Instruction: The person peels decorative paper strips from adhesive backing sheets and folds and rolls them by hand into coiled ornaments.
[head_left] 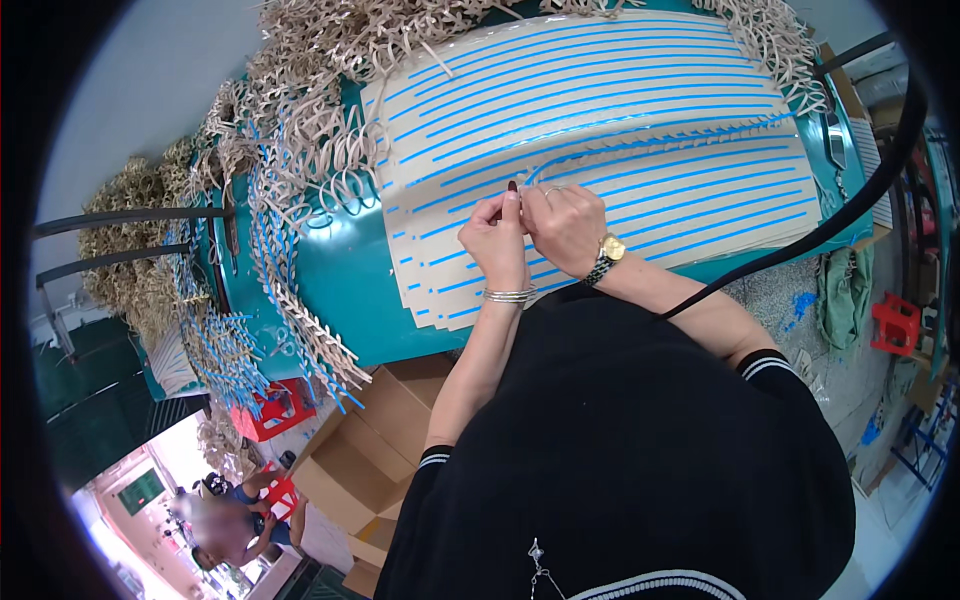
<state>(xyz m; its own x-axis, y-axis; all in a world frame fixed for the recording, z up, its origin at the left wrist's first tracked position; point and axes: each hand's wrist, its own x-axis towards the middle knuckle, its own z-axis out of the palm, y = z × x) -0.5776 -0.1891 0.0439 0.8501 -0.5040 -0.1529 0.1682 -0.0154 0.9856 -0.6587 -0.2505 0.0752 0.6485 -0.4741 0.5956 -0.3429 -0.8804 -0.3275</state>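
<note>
My left hand (497,225) is closed in a pinch, thumb up, with a small dark spot at its fingertips; what it pinches is too small to make out. Right beside it, my right hand (567,222) is curled shut at the left end of a braided tan-and-blue strip (660,142). From there the strip runs off to the right across a stack of tan sheets (600,75) printed with parallel blue lines. Both hands rest over the middle of these sheets, nearly touching each other.
Heaps of braided tan strips (330,45) lie along the far and left edges of the green table (345,265). Blue-and-tan strips (285,280) hang over its near left side. Below are a cardboard box (365,450) and red stools (897,325). A black cable (800,245) crosses at right. Another person (235,525) sits lower left.
</note>
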